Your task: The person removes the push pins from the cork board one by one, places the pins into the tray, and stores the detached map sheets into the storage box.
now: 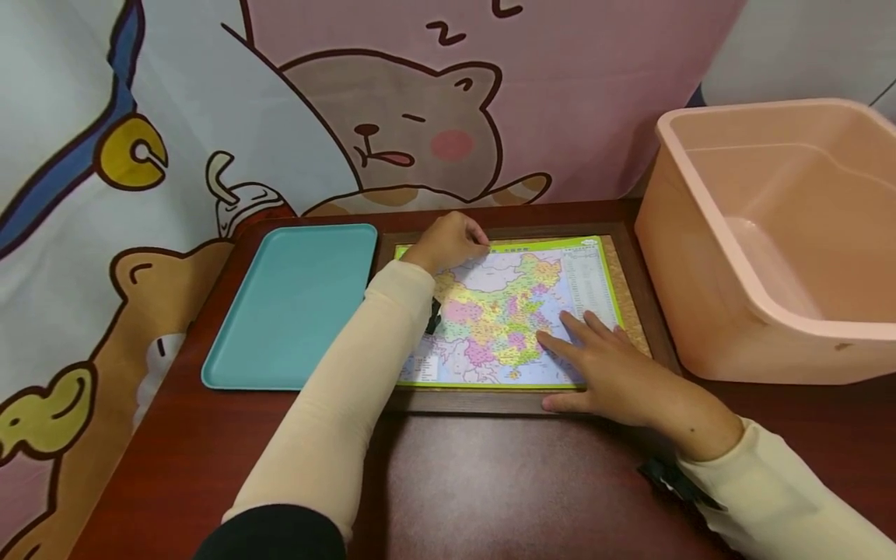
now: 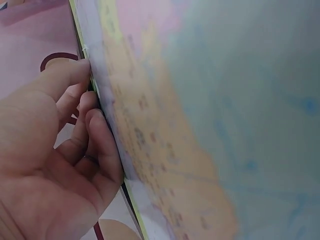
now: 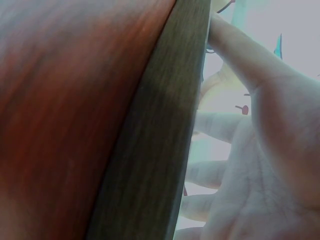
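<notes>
A colourful printed map [image 1: 483,311] with a bright green border lies on a brown wooden-framed board [image 1: 490,401]. My left hand [image 1: 451,243] reaches across to the map's top edge, fingers bent. In the left wrist view its thumb and fingertips [image 2: 93,114] meet the map's edge; I cannot tell whether they pinch it. Over the lower right of the map, my right hand [image 1: 619,373] lies with straight, spread fingers. Its thumb is at the frame's front bar, which the right wrist view shows close up as a dark wood strip [image 3: 150,120].
To the left of the board lies a flat teal tray [image 1: 301,303]. A large pink plastic bin [image 1: 707,272] stands close on the right. Everything rests on a reddish-brown table [image 1: 462,490], with a cartoon-printed cloth [image 1: 574,93] hanging behind it.
</notes>
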`<state>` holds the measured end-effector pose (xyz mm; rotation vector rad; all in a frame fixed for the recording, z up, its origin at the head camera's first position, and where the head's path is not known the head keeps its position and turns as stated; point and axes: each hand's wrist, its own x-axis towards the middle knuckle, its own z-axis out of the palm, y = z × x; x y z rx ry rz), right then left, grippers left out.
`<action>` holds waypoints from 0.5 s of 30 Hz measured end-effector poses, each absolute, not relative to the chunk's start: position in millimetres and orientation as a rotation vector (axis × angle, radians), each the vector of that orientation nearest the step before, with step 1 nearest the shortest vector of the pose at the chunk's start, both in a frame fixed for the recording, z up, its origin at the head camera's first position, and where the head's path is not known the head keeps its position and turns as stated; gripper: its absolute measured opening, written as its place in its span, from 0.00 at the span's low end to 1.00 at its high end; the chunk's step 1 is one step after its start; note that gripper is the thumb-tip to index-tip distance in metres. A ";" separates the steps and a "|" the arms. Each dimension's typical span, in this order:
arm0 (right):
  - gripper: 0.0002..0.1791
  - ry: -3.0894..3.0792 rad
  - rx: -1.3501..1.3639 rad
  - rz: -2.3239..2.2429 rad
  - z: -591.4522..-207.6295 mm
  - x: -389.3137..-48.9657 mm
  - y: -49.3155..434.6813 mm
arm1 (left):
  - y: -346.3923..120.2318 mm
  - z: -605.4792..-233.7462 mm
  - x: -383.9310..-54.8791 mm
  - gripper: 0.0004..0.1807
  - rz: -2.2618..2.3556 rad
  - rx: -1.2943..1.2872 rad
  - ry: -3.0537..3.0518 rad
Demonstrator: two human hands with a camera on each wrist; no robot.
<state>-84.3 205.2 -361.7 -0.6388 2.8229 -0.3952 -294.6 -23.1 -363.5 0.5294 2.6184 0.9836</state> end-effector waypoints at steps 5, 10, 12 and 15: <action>0.49 2.819 -0.650 -0.399 -362.3 -84.4 204.0 | -23.8 -363.8 -295.0 0.05 0.895 0.537 2.661; 0.49 2.833 -0.643 -0.388 -361.7 -83.9 204.3 | -22.3 -362.7 -295.2 0.05 0.877 0.548 2.669; 0.49 2.834 -0.639 -0.387 -361.6 -83.7 204.7 | -21.1 -362.3 -295.1 0.05 0.873 0.550 2.674; 0.49 2.832 -0.633 -0.390 -361.6 -83.6 205.4 | -19.6 -361.6 -294.9 0.05 0.865 0.553 2.691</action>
